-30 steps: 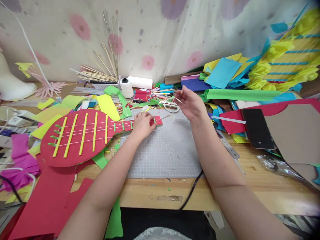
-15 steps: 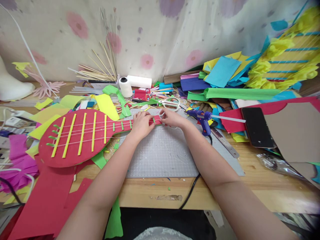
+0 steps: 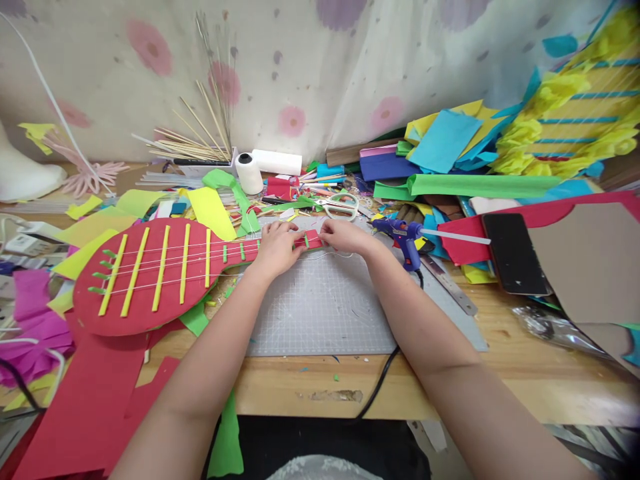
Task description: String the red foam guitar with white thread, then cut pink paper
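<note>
Pinching grips of left hand (image 3: 276, 245) and right hand (image 3: 344, 237) on red guitar neck (image 3: 250, 251).

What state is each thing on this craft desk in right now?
Red paper guitar: flat, neck end on the cutting mat.
Left hand: pressing down on the neck.
Right hand: pinching at the neck's tip.
Scissors: lying flat, untouched.
Glue gun: set down, glue stick loaded, cord trailing.
Phone: screen dark, lying flat.
Thread spool: upright.
</note>
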A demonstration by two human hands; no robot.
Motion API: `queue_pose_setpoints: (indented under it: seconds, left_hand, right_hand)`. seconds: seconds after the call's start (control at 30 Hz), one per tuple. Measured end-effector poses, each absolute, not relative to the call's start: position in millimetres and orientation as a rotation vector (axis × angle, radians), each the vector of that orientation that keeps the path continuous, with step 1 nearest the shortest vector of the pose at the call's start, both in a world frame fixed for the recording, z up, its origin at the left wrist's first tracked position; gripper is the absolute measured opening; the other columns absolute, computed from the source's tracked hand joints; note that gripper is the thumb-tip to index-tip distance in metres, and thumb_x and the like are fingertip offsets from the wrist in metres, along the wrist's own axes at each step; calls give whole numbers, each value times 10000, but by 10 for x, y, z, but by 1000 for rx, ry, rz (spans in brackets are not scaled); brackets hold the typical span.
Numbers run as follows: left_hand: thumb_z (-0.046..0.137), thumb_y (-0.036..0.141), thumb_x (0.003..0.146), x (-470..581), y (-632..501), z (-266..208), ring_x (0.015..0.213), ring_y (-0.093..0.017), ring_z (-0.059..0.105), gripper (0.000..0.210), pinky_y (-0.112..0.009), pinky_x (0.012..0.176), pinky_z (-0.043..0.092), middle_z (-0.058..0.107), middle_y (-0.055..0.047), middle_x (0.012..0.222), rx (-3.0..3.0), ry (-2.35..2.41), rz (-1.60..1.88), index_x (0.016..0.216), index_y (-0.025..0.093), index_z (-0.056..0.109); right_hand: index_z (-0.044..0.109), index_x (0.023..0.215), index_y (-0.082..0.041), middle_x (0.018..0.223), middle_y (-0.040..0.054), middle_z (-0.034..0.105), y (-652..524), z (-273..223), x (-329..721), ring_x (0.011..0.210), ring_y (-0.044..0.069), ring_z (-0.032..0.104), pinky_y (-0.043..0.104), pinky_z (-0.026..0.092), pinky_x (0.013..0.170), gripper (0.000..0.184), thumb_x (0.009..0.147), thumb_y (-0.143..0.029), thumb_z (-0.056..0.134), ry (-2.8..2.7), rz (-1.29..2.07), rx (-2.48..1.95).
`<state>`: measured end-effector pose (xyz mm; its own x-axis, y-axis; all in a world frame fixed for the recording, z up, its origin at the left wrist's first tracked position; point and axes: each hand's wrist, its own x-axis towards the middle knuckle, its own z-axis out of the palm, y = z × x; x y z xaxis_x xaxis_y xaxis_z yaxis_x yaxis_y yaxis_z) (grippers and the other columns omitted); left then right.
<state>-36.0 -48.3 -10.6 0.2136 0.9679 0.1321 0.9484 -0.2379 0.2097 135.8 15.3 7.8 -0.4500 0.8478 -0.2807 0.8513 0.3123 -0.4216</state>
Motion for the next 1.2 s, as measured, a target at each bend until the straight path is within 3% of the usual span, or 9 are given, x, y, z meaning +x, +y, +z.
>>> queue_pose_setpoints:
  seconds: [0.1, 0.23, 0.4, 0.5, 0.63, 0.8, 0.97, 1.2]
  left_hand:
    - [574, 374, 839, -371, -488, -101, 1178, -302, 434, 349, -463, 986, 308, 577, -80, 1248, 2410, 1883, 333, 1160, 267, 660]
    - [590, 400, 823, -367, -474, -129, 1173, -295, 442, 340, -456, 988, 318, 588, -79, 1215, 2361, 1913, 388, 1127, 274, 679]
    - [596, 409, 813, -352, -462, -150, 1157, -290, 461, 336, -448, 984, 336, 607, -74, 1183, 2305, 1949, 419, 1109, 283, 691]
    - [578, 399, 820, -340, -465, -154, 1158, -280, 462, 309, -434, 989, 338, 615, -66, 1173, 2285, 1970, 431, 1078, 284, 702]
    - [576, 376, 812, -344, -479, -141, 1160, -277, 462, 287, -430, 1000, 337, 615, -68, 1171, 2288, 1979, 428, 1041, 271, 716]
    - [637, 297, 733, -387, -514, -56, 1197, -299, 436, 384, -442, 1030, 330, 563, -86, 1244, 2356, 1867, 302, 1112, 267, 686]
    - [515, 260, 820, -399, -485, -69, 1277, -276, 382, 334, -428, 1087, 289, 560, -77, 1270, 2312, 1854, 335, 1102, 247, 695]
    - [560, 323, 828, -404, -433, -147, 1325, -287, 333, 284, -476, 1115, 237, 567, -73, 1287, 2290, 1892, 458, 1051, 241, 716]
  right_hand:
    - [623, 849, -165, 929, 69, 684, 154, 56, 1328, 785, 153, 573, 234, 353, 630, 159, 830, -252, 491, 2586, -718, 1717]
    - [645, 803, -170, 868, 64, 683, 132, 62, 1290, 755, 154, 566, 238, 338, 608, 156, 806, -264, 519, 2571, -708, 1779]
    - [618, 700, -143, 667, 24, 615, 82, 21, 1202, 610, 118, 508, 230, 323, 535, 266, 823, -355, 514, 2625, -1107, 1792]
    - [642, 720, -132, 683, 14, 632, 30, -16, 1141, 633, 107, 525, 214, 342, 559, 210, 804, -289, 532, 2665, -1277, 1674]
    - [701, 816, -163, 788, 17, 682, -59, 41, 1122, 704, 112, 554, 209, 345, 614, 175, 788, -200, 532, 2790, -1026, 1500]
    - [728, 1013, -252, 807, 4, 695, -118, 247, 1218, 705, 125, 550, 230, 312, 614, 323, 810, -184, 487, 2747, -716, 1325]
    - [714, 1049, -288, 637, -29, 638, -64, 277, 1339, 589, 106, 490, 234, 283, 593, 389, 804, -128, 457, 2691, -735, 1050]
    - [674, 1114, -288, 593, -43, 602, -32, 249, 1397, 557, 107, 476, 233, 295, 571, 432, 769, -104, 490, 2647, -834, 945]
